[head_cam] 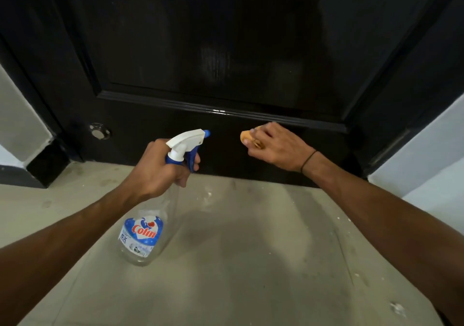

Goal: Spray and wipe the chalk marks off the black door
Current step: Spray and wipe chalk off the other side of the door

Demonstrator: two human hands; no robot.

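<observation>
The black door fills the upper view, glossy, with a wet sheen on its middle panel and along the moulding. No chalk marks show on it. My left hand grips the neck of a clear spray bottle with a white and blue trigger head, its nozzle aimed at the door's bottom rail. My right hand presses a small orange cloth against the bottom rail, just under the moulding; most of the cloth is hidden under the fingers.
A round metal door stop fitting sits low on the door's left. The grey floor is speckled with white flecks. Black door frame and pale walls flank both sides.
</observation>
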